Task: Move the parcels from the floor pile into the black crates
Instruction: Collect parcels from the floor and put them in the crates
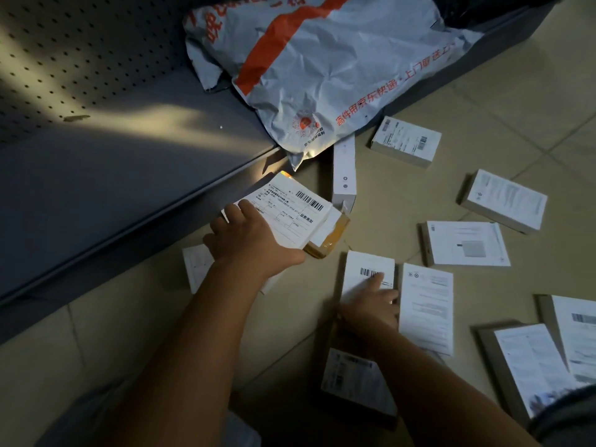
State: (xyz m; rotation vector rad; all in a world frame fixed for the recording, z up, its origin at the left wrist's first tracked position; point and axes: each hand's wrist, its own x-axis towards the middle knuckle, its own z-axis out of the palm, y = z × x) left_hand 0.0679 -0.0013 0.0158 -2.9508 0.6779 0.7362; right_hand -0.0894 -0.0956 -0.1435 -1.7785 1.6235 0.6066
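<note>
Grey crinkled plastic courier bag with orange stripe (pixel 325 62): orange Chinese print along its edge, reading about 寄件用京东快递 · 上门; larger orange characters at its top, cut off.
Brown-taped parcel with white shipping label (pixel 290 214): barcode and 业务类型; remaining print too small to read.
White flat box under the right hand (pixel 367 275): barcode only, digits unreadable.
Other white boxes: print illegible.

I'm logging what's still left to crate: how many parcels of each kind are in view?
Grey-and-orange courier bag: 1
Brown taped carton: 1
Small white-faced boxes: 10, some partly hidden by the arms or cut off at the frame edge
Total: 12
</note>
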